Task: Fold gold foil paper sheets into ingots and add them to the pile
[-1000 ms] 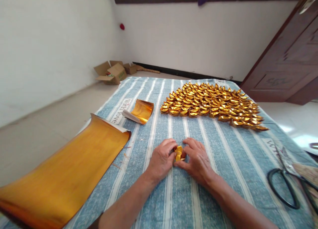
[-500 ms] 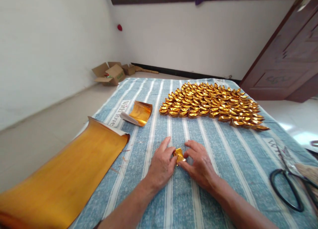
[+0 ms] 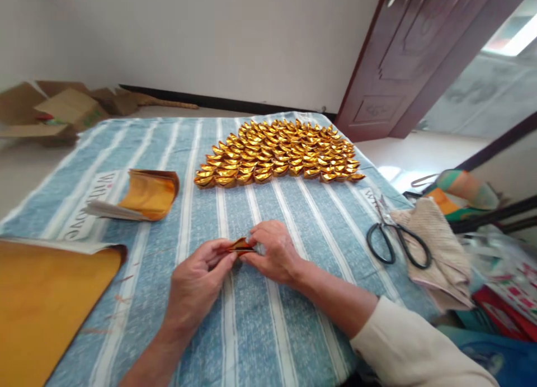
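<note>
folded gold foil paper [image 3: 240,244] is pinched in the fingertips of the left hand [image 3: 196,278] and right hand [image 3: 274,250], above a cloth-covered table [image 3: 251,331] bearing gold paper ingots [image 3: 281,152].

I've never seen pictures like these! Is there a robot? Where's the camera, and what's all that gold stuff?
There's no robot here, just a person's two bare hands. The camera is worn on the person's head, so you look forward and down, much as they do. The left hand and the right hand pinch a small folded piece of gold paper between them. Below is a blue-and-white striped cloth. Farther back on it sit many shiny, boat-shaped gold pieces in rows. To the left are a curled stack of gold paper and, nearer, a large gold sheet. To the right, black-handled scissors lie partly over a beige towel.
</note>
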`<state>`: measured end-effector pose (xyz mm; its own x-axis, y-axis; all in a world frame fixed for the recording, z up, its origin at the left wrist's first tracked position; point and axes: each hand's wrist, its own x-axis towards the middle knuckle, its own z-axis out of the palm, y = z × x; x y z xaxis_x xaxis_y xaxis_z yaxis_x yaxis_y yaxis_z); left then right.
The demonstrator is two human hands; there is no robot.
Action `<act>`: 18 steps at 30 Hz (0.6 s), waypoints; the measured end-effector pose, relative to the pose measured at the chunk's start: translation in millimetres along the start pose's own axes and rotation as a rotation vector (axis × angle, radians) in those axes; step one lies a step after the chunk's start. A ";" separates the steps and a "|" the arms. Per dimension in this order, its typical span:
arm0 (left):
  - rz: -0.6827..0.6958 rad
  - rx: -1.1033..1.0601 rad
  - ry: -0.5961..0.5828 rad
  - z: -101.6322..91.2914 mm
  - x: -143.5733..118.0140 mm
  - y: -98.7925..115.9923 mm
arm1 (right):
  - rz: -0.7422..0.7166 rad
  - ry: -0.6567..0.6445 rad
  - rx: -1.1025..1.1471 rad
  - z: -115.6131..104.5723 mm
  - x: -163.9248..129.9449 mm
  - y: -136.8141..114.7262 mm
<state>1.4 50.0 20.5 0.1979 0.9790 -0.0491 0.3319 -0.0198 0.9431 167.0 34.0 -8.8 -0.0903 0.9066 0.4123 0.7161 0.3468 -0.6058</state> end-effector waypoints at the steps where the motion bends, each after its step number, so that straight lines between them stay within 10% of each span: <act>1: -0.017 -0.018 0.014 -0.1 1.8 -1.2 | 0.009 -0.010 0.000 -0.3 1.6 0.3; 18: -0.098 0.001 0.060 0.8 4.7 12.6 | -0.005 -0.042 0.020 -4.6 12.8 5.3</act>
<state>7.2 54.2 31.9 0.1090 0.9866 -0.1217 0.3478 0.0768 0.9344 172.8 46.4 -3.7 -0.1231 0.9142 0.3862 0.7015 0.3554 -0.6177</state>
